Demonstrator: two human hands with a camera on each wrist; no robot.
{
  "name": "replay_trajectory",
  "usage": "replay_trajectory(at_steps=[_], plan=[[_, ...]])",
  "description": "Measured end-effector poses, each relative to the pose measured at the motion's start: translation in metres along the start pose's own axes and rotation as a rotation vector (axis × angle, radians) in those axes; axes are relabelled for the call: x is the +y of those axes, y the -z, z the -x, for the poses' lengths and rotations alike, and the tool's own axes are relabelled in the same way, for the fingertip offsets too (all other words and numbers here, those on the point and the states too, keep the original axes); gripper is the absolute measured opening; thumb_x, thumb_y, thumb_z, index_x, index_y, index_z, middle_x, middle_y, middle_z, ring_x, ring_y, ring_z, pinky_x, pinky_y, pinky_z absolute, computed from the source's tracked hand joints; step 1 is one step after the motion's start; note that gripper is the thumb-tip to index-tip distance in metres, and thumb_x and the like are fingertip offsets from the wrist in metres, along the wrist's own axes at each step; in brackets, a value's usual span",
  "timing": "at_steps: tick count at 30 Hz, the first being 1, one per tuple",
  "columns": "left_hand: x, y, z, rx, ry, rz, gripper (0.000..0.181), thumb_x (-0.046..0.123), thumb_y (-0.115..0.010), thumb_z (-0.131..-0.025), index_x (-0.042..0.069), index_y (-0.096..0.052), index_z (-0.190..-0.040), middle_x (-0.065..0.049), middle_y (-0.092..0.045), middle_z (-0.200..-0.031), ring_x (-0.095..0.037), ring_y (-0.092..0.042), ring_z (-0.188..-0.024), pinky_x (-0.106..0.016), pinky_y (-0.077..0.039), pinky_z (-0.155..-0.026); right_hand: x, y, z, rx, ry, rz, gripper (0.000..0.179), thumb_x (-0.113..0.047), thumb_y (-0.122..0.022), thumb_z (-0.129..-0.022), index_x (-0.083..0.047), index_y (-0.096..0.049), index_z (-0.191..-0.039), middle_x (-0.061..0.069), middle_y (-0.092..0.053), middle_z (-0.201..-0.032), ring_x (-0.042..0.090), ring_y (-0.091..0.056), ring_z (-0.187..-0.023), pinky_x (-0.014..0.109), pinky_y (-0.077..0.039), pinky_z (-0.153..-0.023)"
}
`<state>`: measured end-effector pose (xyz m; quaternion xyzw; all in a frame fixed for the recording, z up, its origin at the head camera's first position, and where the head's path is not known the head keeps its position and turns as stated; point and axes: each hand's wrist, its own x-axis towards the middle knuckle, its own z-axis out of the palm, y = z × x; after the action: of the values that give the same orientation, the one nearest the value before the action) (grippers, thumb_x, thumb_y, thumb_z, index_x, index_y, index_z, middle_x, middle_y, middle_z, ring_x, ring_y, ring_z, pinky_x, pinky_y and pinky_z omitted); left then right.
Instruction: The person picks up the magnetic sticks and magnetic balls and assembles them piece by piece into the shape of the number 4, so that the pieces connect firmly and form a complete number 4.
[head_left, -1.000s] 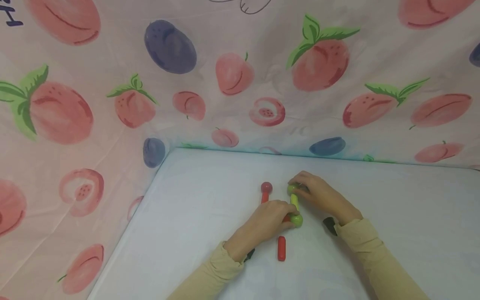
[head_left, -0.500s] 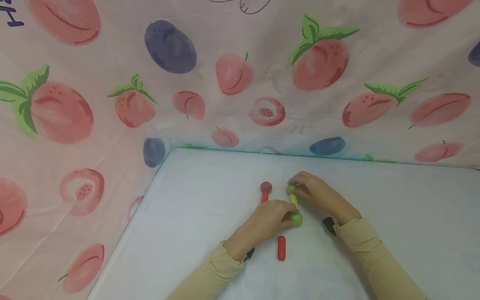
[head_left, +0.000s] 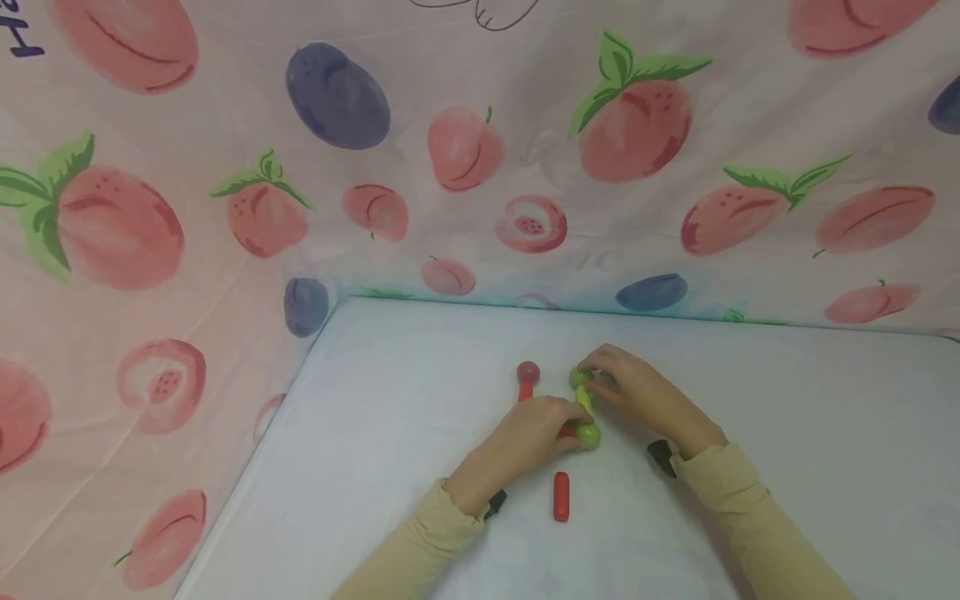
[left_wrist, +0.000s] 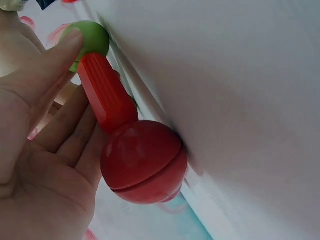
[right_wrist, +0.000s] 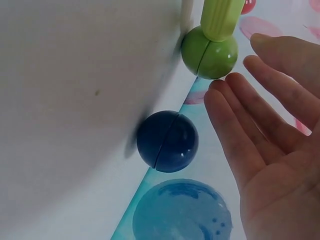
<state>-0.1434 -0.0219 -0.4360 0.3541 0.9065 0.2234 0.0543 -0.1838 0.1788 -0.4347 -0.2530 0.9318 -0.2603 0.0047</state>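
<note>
In the head view, my left hand (head_left: 525, 437) pinches the near green ball (head_left: 588, 435); its thumb presses on it in the left wrist view. A red rod (left_wrist: 107, 92) joins this ball to a red ball (left_wrist: 145, 162). A yellow-green rod (head_left: 584, 402) runs to the far green ball (right_wrist: 210, 52). My right hand (head_left: 641, 392) is at that far ball, its fingers fairly straight with tips close beside it; contact is unclear. A dark blue ball (right_wrist: 168, 141) lies near these fingers, hidden by the hand in the head view.
A loose red rod (head_left: 561, 497) lies on the white table (head_left: 420, 358) nearer the person. Another red ball (head_left: 528, 372) with a red rod (head_left: 525, 391) stands at the far left of the built shape. A fruit-printed cloth (head_left: 450, 150) walls the back and left.
The head view has shifted slightly. Both hands stay at the same green balls, and the loose red rod lies where it was.
</note>
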Motion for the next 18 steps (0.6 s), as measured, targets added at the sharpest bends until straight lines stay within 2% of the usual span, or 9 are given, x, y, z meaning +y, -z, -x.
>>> replay_trajectory(at_steps=[5, 11, 18], plan=[[-0.004, 0.000, -0.001, -0.005, 0.004, 0.021, 0.031, 0.024, -0.079, -0.086, 0.016, -0.073, -0.115, 0.010, -0.071, -0.098, -0.003, -0.060, -0.085, -0.011, -0.048, -0.084, -0.002, 0.001, 0.003, 0.007, 0.011, 0.022, 0.026, -0.004, -0.074, -0.087, -0.006, -0.069, -0.112, 0.007, -0.066, -0.110, 0.027, -0.063, -0.107, 0.047, -0.052, -0.098], [-0.008, 0.000, -0.002, -0.014, 0.012, 0.090, 0.032, 0.023, -0.078, -0.086, 0.016, -0.072, -0.116, 0.010, -0.072, -0.100, -0.002, -0.062, -0.090, -0.012, -0.048, -0.086, -0.009, 0.004, 0.007, -0.017, -0.023, 0.040, 0.030, -0.009, -0.076, -0.086, -0.008, -0.068, -0.115, 0.007, -0.066, -0.113, 0.027, -0.061, -0.111, 0.048, -0.051, -0.099], [-0.016, -0.001, -0.004, -0.048, -0.002, 0.173, 0.032, 0.020, -0.076, -0.088, 0.017, -0.072, -0.119, 0.012, -0.072, -0.107, 0.003, -0.062, -0.096, -0.011, -0.047, -0.091, -0.014, 0.007, 0.015, -0.028, -0.003, 0.067, 0.032, -0.010, -0.077, -0.085, -0.009, -0.068, -0.116, 0.007, -0.066, -0.116, 0.028, -0.061, -0.114, 0.049, -0.051, -0.099]])
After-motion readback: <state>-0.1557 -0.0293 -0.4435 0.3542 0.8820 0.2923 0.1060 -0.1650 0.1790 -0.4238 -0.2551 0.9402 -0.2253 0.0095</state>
